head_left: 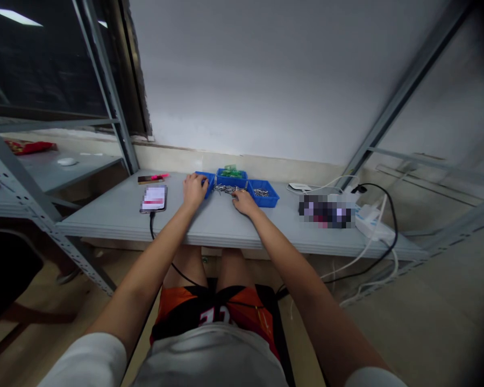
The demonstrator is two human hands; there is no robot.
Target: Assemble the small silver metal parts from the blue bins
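My left hand [194, 189] is closed over the side of the left blue bin [210, 188], its fingers bent across the wall and partly hidden. Right of it, a loose pile of small silver metal pieces [228, 189] lies on the grey shelf top. At the pile's right end, the fingertips of my right hand [245, 202] are drawn together; whatever is between them is too small to make out. Beside that hand sits the right blue bin [266, 201], with similar metal pieces inside. Behind the pile, the back blue bin [231, 181] contains green pieces [231, 171].
A phone [154, 199] with a black cable lies at left, below a pink-and-dark item [153, 178]. At right are a blurred-out object [326, 211], a white power strip [373, 223] and tangled cables. Metal shelf posts [105, 70] flank the surface; a wall [242, 97] stands behind.
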